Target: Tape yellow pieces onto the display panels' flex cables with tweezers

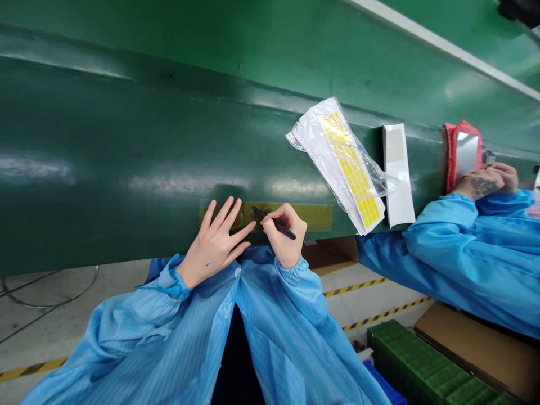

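Note:
A strip of translucent amber film (316, 217) lies along the near edge of the green table. My left hand (213, 244) rests on its left part with the fingers spread, palm down. In my right hand (287, 233) is a pair of black tweezers (283, 228), gripped like a pen. Their pointed tip is over the middle of the strip, just right of my left fingers; whether it touches the film I cannot tell. Right of the strip, sheets of yellow labels (352, 171) lie in a clear plastic bag (310, 132).
Beside the bag stands a long white box (399, 174). Farther right, a co-worker's hands (485, 180) work near a red pouch (450, 160). A cardboard box (333, 254) sits below the table edge, and green crates (422, 360) stand on the floor.

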`<state>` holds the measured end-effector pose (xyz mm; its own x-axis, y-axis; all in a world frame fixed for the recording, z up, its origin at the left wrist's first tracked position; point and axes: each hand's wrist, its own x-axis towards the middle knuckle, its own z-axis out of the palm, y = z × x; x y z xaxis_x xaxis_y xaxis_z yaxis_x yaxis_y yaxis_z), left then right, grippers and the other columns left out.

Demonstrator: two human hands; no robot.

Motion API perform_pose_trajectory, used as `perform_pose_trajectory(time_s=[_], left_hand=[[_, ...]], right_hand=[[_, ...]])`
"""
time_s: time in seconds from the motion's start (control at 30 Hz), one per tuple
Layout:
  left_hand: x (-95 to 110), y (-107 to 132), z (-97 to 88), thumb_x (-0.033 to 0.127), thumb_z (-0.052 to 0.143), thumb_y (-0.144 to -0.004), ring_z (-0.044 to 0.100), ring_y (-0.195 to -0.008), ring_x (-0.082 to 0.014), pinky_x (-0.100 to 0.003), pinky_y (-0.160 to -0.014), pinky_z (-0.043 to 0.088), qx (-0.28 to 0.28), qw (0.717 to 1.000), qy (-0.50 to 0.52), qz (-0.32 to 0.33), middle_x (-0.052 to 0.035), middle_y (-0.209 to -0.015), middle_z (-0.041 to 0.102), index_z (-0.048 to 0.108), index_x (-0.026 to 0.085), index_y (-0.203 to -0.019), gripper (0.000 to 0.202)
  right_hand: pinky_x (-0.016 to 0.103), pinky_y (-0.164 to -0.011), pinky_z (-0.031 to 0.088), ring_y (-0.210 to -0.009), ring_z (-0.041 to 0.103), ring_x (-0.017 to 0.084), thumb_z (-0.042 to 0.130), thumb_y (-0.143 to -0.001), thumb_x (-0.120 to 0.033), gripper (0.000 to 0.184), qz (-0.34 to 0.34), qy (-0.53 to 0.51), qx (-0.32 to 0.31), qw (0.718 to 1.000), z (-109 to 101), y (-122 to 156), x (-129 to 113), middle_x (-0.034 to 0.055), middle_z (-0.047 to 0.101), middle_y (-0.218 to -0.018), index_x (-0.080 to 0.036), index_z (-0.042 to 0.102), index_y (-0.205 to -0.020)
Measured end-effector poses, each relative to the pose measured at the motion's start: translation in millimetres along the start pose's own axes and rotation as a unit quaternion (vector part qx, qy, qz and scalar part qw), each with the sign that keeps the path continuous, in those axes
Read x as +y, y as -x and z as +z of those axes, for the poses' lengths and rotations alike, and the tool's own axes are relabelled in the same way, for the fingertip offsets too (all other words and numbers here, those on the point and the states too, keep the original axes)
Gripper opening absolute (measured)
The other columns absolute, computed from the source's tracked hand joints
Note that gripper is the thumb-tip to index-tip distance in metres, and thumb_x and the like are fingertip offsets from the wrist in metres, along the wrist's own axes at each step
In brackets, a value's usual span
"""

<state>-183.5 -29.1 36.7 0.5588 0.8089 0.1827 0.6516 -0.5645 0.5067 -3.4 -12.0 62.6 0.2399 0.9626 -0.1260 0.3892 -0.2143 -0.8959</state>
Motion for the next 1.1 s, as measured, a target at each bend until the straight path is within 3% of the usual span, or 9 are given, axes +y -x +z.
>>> perform_pose_trajectory(time_s=[0.27, 0.53, 0.67, 1.1], left_hand=[[-0.2, -0.7, -2.0, 0.031, 0.058, -0.098, 0.020, -0.150, -0.0383, -0.067, -0.119, 0.022, -0.015, 1.000, 0.001, -0.006, -0.0149, -0.164, 0.016, 0.060, 0.023, -0.136, 0.039], [-0.1, -1.2, -2.0, 0.028, 0.059, -0.098, 0.020, -0.150, -0.0376, -0.066, -0.119, 0.022, -0.009, 1.000, -0.003, -0.008, -0.0161, -0.163, 0.019, 0.059, 0.023, -0.138, 0.040], [-0.1, -1.2, -2.2, 0.029, 0.059, -0.098, 0.020, -0.150, -0.0368, -0.066, -0.119, 0.023, -0.009, 1.000, -0.001, -0.010, -0.0141, -0.164, 0.019, 0.059, 0.025, -0.137, 0.039], [1.0, -2.0, -3.1, 0.029, 0.058, -0.098, 0.021, -0.149, -0.0376, -0.067, -0.118, 0.024, -0.010, 1.000, -0.011, -0.007, -0.0164, -0.163, 0.022, 0.059, 0.023, -0.137, 0.039]], right_hand=[[0.024, -0.056, 0.045, -0.054, 0.055, 0.011, 0.059, -0.074, -0.022, 0.010, 0.045, -0.067, -0.045, 0.996, 3.6, -4.2, 5.1, -0.0034, 0.060, -0.062, -0.021, 0.051, -0.068], [0.024, -0.056, 0.043, -0.054, 0.054, 0.011, 0.060, -0.075, -0.021, 0.010, -0.007, 0.004, 0.008, 1.000, -2.1, 2.1, -0.1, -0.0043, 0.056, -0.060, -0.021, 0.053, -0.068], [0.023, -0.054, 0.040, -0.053, 0.050, 0.010, 0.061, -0.075, -0.021, 0.012, -0.034, 0.035, 0.003, 0.999, 0.9, 3.8, -2.6, -0.0050, 0.055, -0.060, -0.021, 0.053, -0.067], [0.025, -0.057, 0.045, -0.056, 0.056, 0.012, 0.059, -0.073, -0.020, 0.009, 0.006, -0.047, -0.015, 0.999, 0.9, -4.9, 6.9, -0.0039, 0.057, -0.062, -0.021, 0.051, -0.068]])
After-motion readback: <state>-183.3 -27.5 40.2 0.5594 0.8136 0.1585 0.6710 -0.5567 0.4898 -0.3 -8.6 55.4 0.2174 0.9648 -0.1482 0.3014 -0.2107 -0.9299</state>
